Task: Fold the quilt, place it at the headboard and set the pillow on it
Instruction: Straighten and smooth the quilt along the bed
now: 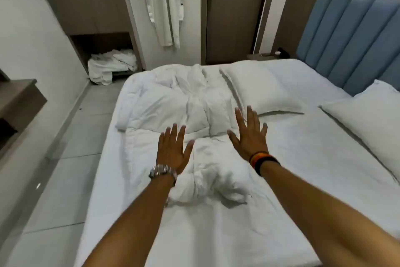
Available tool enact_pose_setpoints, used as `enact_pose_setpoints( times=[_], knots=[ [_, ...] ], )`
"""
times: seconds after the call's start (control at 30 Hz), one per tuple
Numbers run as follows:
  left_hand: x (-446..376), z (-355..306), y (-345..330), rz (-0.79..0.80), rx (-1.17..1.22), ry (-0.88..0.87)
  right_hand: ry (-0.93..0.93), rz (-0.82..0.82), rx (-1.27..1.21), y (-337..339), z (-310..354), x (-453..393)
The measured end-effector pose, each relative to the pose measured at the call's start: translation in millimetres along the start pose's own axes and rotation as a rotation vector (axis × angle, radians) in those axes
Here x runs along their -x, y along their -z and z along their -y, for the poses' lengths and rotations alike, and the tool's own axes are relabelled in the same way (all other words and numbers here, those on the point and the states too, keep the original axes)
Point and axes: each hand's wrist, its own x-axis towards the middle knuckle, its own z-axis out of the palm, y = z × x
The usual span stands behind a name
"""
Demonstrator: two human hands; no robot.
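Reaching out flat, your left hand [173, 150] and right hand [249, 134] both spread wide with nothing held, palms over the crumpled quilt [184, 102] mid-bed. Whether they press it, can't tell. One pillow [266, 87] lies just beside the quilt; another [368, 121] is cut off by the blue headboard [350, 28].

A brown door [236, 13] stands in the far wall. Left of the door, white cloth [165, 3] hangs on the pale wall; further left a brown wardrobe [84, 0] has an open niche holding crumpled white linen [110, 65]. Right of the door rises a blue padded headboard [350, 35]. Grey floor tiles [71, 147] lie below the wardrobe.
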Motion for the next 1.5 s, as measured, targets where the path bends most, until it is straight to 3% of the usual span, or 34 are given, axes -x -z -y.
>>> enact_pose_setpoints(
  times=[0.13,0.23,0.43,0.57,0.63,0.87,1.1,1.3,1.5],
  knots=[
    [29,-8,-93,0.178,-0.009,0.066,-0.206,0.233,-0.086,-96,-63,30],
    [20,-7,-151,0.222,-0.009,0.067,-0.309,0.31,-0.206,-165,-89,29],
    [-31,10,-238,0.198,-0.045,0.063,-0.482,0.373,-0.417,-270,-107,5],
    [-43,15,-285,0.278,-0.079,0.063,-0.467,0.419,-0.343,-314,-106,16],
    [-37,13,-302,0.314,-0.088,0.062,-0.438,0.367,-0.302,-324,-108,19],
    [-23,5,-310,0.342,-0.06,0.089,-0.329,0.287,-0.318,-301,-116,25],
    [19,-36,-275,0.409,-0.022,-0.005,-0.28,0.255,-0.237,-216,-137,97],
    [112,-111,-256,0.564,0.018,-0.008,-0.198,0.367,-0.103,-146,-182,195],
    [235,-202,-267,0.6,0.069,0.001,-0.199,0.461,-0.007,-103,-251,318]
  ],
)
